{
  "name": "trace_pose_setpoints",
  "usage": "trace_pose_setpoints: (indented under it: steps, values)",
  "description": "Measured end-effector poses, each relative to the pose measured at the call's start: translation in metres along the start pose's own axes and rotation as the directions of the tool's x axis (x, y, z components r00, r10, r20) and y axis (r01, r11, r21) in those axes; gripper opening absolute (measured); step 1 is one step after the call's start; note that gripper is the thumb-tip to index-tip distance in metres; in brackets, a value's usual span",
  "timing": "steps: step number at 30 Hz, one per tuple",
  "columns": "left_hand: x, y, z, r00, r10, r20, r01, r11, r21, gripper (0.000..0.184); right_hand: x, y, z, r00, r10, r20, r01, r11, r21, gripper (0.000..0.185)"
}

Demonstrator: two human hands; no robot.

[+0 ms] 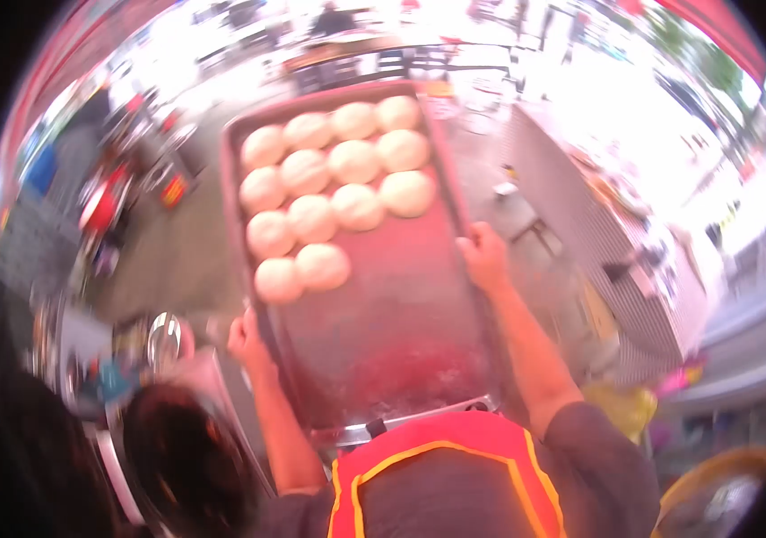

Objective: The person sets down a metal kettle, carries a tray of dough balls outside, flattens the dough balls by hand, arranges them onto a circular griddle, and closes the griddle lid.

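Note:
A long reddish tray (383,332) stretches out in front of my body, its near end close to my red apron (437,439). Several round pale dough balls (311,215) sit in rows over its far part, and the near part shows a bare, floury surface. On the left side, my left hand (247,339) is closed around the tray's rim. My right hand (485,256) grips the opposite rim, higher up, with its fingers curled over the edge. The undersides of both hands are hidden.
To the right stands a long counter with a ribbed front (562,197) and items on top. A dark round pan (186,444) is at the lower left. Red-and-white goods (105,202) stand farther left. A yellow-rimmed round container (715,484) lies at the lower right.

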State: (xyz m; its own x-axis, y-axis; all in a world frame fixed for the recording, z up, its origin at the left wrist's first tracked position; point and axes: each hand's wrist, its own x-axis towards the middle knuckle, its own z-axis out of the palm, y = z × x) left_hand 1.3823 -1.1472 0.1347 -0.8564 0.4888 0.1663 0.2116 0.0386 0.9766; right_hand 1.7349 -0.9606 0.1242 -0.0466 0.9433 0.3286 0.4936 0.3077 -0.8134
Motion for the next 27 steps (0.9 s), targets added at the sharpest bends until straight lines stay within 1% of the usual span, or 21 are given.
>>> trace_pose_setpoints:
  steps: [1, 2, 4, 5, 8, 11, 12, 13, 14, 15, 17, 20, 21, 23, 26, 27]
  values:
    - [0.030, 0.000, 0.045, 0.993, 0.016, 0.117, -0.016, 1.000, 0.002, 0.035, 0.013, 0.006, -0.004, 0.991, 0.081, -0.107, -0.080, 0.997, 0.010, 0.019]
    - [0.038, 0.004, 0.061, 0.993, 0.019, 0.117, -0.022, 1.000, 0.022, 0.035, 0.028, 0.008, -0.002, 0.988, 0.102, -0.119, -0.096, 0.994, 0.059, 0.019]
    - [0.055, 0.002, 0.086, 0.980, 0.004, 0.200, -0.005, 1.000, 0.004, 0.033, 0.034, 0.020, -0.002, 0.972, 0.180, -0.152, -0.170, 0.983, 0.076, 0.019]
    - [0.060, 0.001, 0.100, 0.976, -0.003, 0.216, 0.003, 1.000, 0.000, 0.032, 0.041, 0.028, -0.003, 0.967, 0.206, -0.148, -0.194, 0.977, 0.094, 0.019]
    - [0.071, -0.005, 0.163, 0.951, -0.022, 0.309, 0.007, 0.999, 0.051, 0.031, 0.061, 0.060, -0.016, 0.943, 0.275, -0.190, -0.267, 0.961, 0.065, 0.019]
    - [0.073, -0.009, 0.208, 0.931, -0.033, 0.363, 0.011, 0.998, 0.063, 0.030, 0.069, 0.095, -0.023, 0.924, 0.287, -0.252, -0.286, 0.957, 0.041, 0.019]
    - [0.072, -0.011, 0.235, 0.921, -0.030, 0.389, 0.003, 0.998, 0.069, 0.031, 0.081, 0.116, -0.030, 0.916, 0.298, -0.268, -0.301, 0.953, 0.028, 0.019]
    - [0.075, -0.008, 0.286, 0.909, -0.006, 0.416, -0.018, 0.998, 0.053, 0.031, 0.112, 0.143, -0.042, 0.908, 0.290, -0.302, -0.298, 0.954, 0.018, 0.019]
    - [0.072, -0.006, 0.319, 0.898, -0.005, 0.441, -0.023, 0.998, 0.059, 0.031, 0.129, 0.163, -0.054, 0.900, 0.298, -0.318, -0.314, 0.950, 0.003, 0.019]
    - [0.070, -0.003, 0.344, 0.885, -0.034, 0.465, 0.009, 0.998, 0.055, 0.032, 0.141, 0.177, -0.065, 0.897, 0.296, -0.329, -0.316, 0.949, -0.009, 0.018]
    - [0.068, 0.005, 0.378, 0.854, -0.090, 0.512, 0.073, 0.996, 0.052, 0.032, 0.154, 0.187, -0.081, 0.890, 0.291, -0.350, -0.323, 0.946, -0.034, 0.018]
    - [0.069, 0.011, 0.417, 0.840, -0.078, 0.537, 0.034, 0.995, 0.092, 0.033, 0.165, 0.196, -0.095, 0.865, 0.325, -0.382, -0.354, 0.935, -0.008, 0.017]
    - [0.071, 0.003, 0.432, 0.842, -0.074, 0.535, 0.028, 0.995, 0.095, 0.033, 0.170, 0.204, -0.099, 0.859, 0.346, -0.377, -0.381, 0.924, -0.020, 0.016]
    - [0.076, -0.012, 0.465, 0.845, -0.066, 0.530, 0.014, 0.995, 0.101, 0.032, 0.183, 0.225, -0.104, 0.846, 0.388, -0.366, -0.433, 0.901, -0.043, 0.016]
    - [0.071, -0.014, 0.517, 0.822, -0.071, 0.566, -0.004, 0.991, 0.130, 0.032, 0.202, 0.266, -0.110, 0.836, 0.395, -0.382, -0.443, 0.895, -0.044, 0.016]
    - [0.072, -0.016, 0.536, 0.808, -0.046, 0.588, -0.033, 0.992, 0.123, 0.033, 0.211, 0.281, -0.110, 0.832, 0.394, -0.392, -0.449, 0.892, -0.057, 0.016]
